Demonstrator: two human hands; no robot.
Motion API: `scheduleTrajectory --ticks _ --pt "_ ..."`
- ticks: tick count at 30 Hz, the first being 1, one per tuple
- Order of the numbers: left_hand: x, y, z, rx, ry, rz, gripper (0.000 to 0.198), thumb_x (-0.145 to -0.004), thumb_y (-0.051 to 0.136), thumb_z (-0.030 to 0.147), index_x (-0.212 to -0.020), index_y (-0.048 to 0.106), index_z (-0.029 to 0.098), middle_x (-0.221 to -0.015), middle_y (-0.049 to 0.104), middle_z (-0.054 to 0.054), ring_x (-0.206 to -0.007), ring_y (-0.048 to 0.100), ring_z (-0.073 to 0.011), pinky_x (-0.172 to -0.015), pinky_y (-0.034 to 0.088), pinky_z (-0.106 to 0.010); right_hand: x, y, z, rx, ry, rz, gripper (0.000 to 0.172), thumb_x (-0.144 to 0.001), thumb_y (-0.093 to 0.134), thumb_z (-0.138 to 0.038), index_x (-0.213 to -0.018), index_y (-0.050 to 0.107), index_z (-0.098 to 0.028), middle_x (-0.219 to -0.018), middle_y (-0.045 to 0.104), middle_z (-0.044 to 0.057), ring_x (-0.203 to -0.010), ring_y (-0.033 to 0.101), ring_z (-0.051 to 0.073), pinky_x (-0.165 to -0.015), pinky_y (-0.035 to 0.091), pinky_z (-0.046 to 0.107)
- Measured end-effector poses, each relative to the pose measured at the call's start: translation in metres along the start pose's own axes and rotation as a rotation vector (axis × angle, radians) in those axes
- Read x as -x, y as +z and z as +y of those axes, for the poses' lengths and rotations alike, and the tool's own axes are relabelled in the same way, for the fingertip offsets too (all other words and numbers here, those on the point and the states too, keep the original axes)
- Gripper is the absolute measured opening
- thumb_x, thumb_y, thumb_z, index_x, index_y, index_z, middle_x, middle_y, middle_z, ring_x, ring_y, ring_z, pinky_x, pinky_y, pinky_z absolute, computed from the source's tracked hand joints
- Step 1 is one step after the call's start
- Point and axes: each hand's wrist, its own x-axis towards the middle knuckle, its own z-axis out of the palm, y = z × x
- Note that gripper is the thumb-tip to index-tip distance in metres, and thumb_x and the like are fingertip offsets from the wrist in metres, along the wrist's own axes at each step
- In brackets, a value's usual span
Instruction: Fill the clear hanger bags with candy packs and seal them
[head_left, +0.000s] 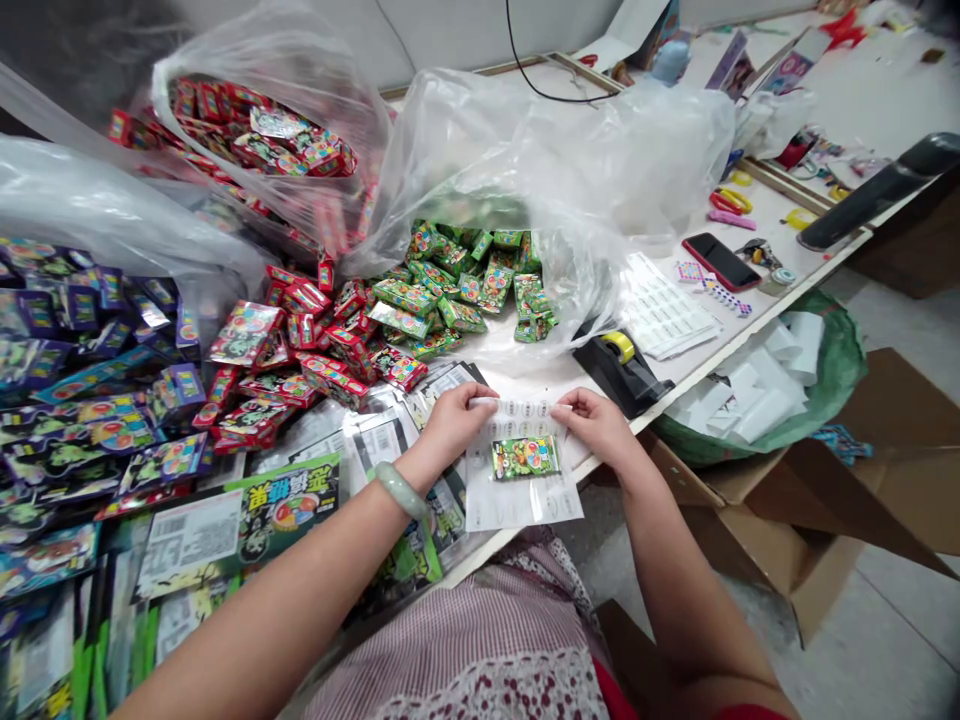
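Observation:
My left hand [450, 425] and my right hand [596, 425] pinch the top edge of a translucent sheet of round labels [525, 510] from both sides. A small green candy packet [525, 458] lies on that sheet between my hands. A pale jade bangle [401, 490] circles my left wrist. To the left, loose heaps of red packets [300, 340], green packets [465, 285] and purple packets [97, 300] cover the table, some spilling from clear plastic bags [262, 110].
A black tape dispenser [619, 365] stands right of my hands, with a stack of label sheets [664, 305] and a phone [721, 260] beyond it. Past the table edge [750, 310], a green-lined bin [832, 370] holds white blocks. An open cardboard box [795, 510] sits on the floor.

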Motion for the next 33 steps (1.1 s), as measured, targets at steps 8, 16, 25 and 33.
scheduleTrajectory --ticks 8,16,25,33 --pt "0.0 0.0 -0.002 0.029 0.01 -0.013 0.021 -0.071 0.061 0.034 -0.077 0.068 0.016 -0.07 0.065 -0.001 -0.062 0.056 -0.0152 -0.057 0.045 -0.024 0.003 -0.004 -0.001 0.05 -0.011 -0.001 0.031 -0.068 0.067 -0.049 -0.065 0.059 -0.019 -0.058 0.055 -0.002 -0.054 0.045 0.012 -0.052 0.035 0.026" --pt "0.003 0.002 0.004 0.008 0.038 -0.066 0.018 -0.069 0.061 0.03 -0.079 0.067 0.016 -0.071 0.064 -0.001 -0.062 0.055 -0.0144 -0.057 0.043 -0.023 -0.004 -0.002 -0.013 0.163 -0.12 -0.133 0.031 -0.066 0.074 -0.039 -0.09 0.067 -0.02 -0.088 0.069 0.004 -0.08 0.06 0.018 -0.074 0.046 0.031" --pt "0.006 0.0 0.007 -0.017 0.073 -0.115 0.016 -0.07 0.061 0.029 -0.079 0.062 0.016 -0.072 0.061 0.0 -0.067 0.054 -0.0148 -0.06 0.042 -0.023 -0.019 0.008 -0.024 0.296 -0.152 -0.324 0.021 -0.072 0.067 -0.037 -0.067 0.059 -0.019 -0.061 0.057 -0.003 -0.057 0.049 0.013 -0.052 0.033 0.024" --pt "0.005 0.0 0.009 -0.085 0.073 -0.133 0.014 -0.071 0.059 0.029 -0.074 0.061 0.016 -0.069 0.06 0.0 -0.065 0.054 -0.0157 -0.061 0.041 -0.025 -0.022 0.004 -0.029 0.146 -0.05 -0.474 0.022 -0.068 0.069 -0.039 -0.071 0.062 -0.018 -0.065 0.059 -0.002 -0.059 0.051 0.012 -0.054 0.037 0.024"
